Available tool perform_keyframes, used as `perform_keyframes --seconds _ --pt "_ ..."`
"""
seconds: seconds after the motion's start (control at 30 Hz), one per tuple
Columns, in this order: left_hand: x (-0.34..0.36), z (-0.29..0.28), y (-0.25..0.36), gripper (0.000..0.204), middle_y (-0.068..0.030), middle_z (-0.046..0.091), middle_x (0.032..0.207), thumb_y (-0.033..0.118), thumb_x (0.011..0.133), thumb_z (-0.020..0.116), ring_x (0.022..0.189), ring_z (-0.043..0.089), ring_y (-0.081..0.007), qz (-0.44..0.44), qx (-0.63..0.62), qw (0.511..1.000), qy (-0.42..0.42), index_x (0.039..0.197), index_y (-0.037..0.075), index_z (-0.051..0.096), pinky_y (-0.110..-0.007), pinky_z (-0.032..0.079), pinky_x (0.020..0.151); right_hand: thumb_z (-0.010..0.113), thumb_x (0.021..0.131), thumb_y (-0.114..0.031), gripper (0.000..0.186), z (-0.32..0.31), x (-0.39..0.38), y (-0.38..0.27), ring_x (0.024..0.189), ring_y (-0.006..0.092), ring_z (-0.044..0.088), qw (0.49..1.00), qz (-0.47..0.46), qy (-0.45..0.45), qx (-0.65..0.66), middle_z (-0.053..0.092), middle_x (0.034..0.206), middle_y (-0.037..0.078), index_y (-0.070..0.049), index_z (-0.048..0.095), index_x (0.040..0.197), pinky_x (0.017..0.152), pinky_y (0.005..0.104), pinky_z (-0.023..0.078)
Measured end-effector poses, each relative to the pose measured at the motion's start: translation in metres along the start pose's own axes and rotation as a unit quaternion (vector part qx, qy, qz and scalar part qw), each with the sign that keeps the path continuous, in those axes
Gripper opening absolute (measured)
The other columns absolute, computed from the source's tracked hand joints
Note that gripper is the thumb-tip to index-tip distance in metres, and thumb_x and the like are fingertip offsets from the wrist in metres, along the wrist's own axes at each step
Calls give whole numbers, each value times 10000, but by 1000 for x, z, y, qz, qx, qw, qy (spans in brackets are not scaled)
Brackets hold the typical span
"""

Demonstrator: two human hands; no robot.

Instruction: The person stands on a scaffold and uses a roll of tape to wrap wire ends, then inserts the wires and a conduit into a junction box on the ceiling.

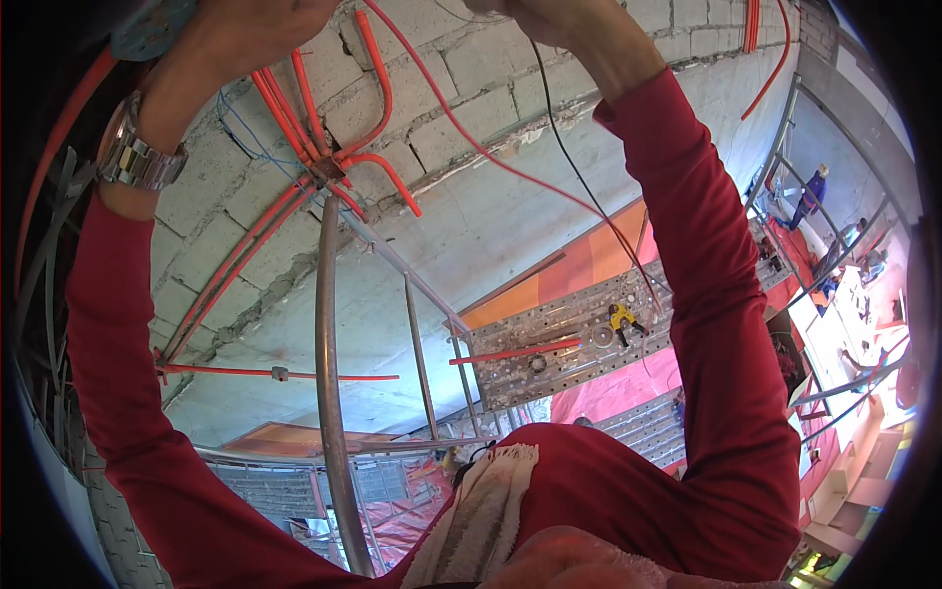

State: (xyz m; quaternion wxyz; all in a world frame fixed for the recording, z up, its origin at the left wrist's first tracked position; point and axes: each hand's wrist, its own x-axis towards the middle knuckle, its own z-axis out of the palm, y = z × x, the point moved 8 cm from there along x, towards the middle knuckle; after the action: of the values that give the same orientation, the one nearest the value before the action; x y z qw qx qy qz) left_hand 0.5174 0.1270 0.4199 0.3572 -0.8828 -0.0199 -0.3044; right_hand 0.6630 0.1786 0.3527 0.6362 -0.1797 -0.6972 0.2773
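Both of my arms, in dark red sleeves, reach up to the top edge. My left hand point(250, 34), with a metal wristwatch point(142, 157) below it, looks closed; its fingertips are cut off and what they hold is hidden. My right hand point(554, 18) has curled fingers, partly out of view. A thin black wire point(561, 123) hangs down from it and seems gripped there. Between the hands a red wire point(446, 108) comes down from the top edge and runs toward the metal platform. Beside the left forearm, several orange conduits point(304, 108) meet at a junction box point(329, 169) on the block wall.
A metal pole point(329, 373) and scaffold rails stand close before me. On a perforated metal platform point(500, 378) lie a yellow-and-black tool point(620, 320), a roll of tape point(601, 337) and an orange conduit piece point(515, 350). A person point(810, 196) stands far right below.
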Motion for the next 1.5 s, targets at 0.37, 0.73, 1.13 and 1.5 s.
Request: perform_keyframes --seconds 0.37,0.73,1.13,1.5 --pt "1 20 -9 139 -171 660 722 86 859 599 650 653 -341 4 65 990 -129 947 36 695 -457 458 601 601 1023 -241 277 16 -11 -24 612 121 541 898 -145 60 -412 622 723 -11 -32 710 876 565 326 457" --pt "-8 15 -8 149 -187 686 777 90 819 713 767 688 -354 -25 32 988 -149 942 8 697 -441 509 686 604 1046 -355 438 78 -67 30 708 77 595 993 105 -16 -57 625 800 20 24 607 1266 621 258 482" --pt "-94 -99 -38 348 -141 703 1220 144 973 699 1087 665 -297 80 317 923 204 1290 4 669 -402 518 946 493 1112 -269 362 30 -32 -41 514 27 367 974 17 -12 -224 396 601 -87 -87 608 1403 480 209 326" --pt "-103 -117 -126 513 -119 682 1293 482 1068 500 1181 627 -312 -68 296 952 19 1377 91 620 -418 452 1005 588 1063 -246 273 -5 3 -54 583 37 454 928 3 -9 -374 547 702 -53 -100 701 1264 537 215 394"
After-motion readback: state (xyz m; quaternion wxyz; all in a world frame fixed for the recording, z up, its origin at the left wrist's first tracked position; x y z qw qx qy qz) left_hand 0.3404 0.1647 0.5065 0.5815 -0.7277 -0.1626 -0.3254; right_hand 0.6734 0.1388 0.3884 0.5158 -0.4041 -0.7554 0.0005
